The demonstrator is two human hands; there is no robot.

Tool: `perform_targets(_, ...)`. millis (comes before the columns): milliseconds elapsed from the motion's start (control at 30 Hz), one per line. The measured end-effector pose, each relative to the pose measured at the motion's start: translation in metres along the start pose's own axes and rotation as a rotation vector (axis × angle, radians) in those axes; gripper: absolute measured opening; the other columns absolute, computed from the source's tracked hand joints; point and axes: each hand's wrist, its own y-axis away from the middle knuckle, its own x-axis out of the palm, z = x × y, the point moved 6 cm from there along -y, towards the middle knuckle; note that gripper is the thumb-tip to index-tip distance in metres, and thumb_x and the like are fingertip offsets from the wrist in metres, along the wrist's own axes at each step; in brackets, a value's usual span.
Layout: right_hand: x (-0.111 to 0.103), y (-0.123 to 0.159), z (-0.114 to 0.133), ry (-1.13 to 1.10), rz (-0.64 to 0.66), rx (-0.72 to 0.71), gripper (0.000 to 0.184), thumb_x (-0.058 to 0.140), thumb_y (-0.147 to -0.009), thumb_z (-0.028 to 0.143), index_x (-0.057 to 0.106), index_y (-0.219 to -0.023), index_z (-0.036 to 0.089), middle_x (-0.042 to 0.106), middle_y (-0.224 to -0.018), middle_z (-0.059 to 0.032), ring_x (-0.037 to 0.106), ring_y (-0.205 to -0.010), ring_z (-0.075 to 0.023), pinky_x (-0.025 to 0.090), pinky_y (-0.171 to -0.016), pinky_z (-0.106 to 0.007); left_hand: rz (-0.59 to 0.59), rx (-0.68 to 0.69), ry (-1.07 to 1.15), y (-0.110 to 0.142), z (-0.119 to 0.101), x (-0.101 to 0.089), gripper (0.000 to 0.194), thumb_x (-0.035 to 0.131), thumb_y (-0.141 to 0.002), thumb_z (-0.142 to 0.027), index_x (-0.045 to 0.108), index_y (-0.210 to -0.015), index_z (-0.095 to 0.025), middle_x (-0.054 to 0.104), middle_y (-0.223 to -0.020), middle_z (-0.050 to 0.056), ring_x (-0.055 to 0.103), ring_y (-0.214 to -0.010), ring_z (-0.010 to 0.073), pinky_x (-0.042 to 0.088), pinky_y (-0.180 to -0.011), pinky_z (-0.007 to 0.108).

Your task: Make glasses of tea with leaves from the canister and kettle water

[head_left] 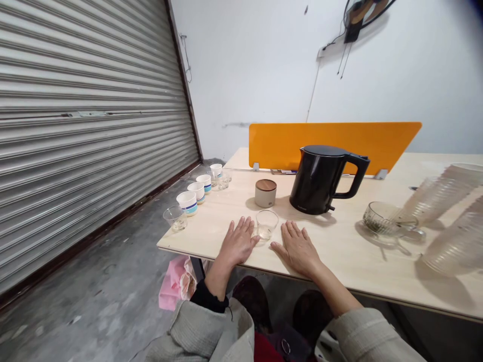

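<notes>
My left hand [238,242] lies flat on the light wooden table [230,201] near its front edge, fingers stretched out. My right hand [298,246] rests palm down to the right, fingers also extended. Between them stands a small clear plastic cup [266,225], upright; my left thumb is close to its base, and I cannot tell whether they touch. Behind the cup sits a grey canister [265,197] with a brown wooden lid [266,185]. A black electric kettle [315,181] stands to its right, handle pointing right. Neither hand holds anything.
Paper cups [187,203] and a clear cup [175,218] line the table's left edge. On the right are a ribbed glass mug [385,221] and leaning stacks of clear plastic cups [433,198]. An orange divider [332,136] crosses the back. A pink bag [172,284] lies below.
</notes>
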Motion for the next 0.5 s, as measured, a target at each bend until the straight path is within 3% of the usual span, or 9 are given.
perform_targets(500,0.0014,-0.0007,-0.0008,-0.007,-0.01,-0.01,0.09,0.025,-0.097,0.07,0.031,-0.158,0.003,0.021,-0.167,-0.0209,0.012,-0.156,-0.0335,0.01,-0.125,-0.054,0.002,0.003,0.041,-0.0008,0.0013,0.0015,0.067,0.021,-0.103,-0.054,0.024,-0.161,-0.02,0.016,-0.17,0.005,0.008,-0.158,0.0247,0.009,-0.128,0.054)
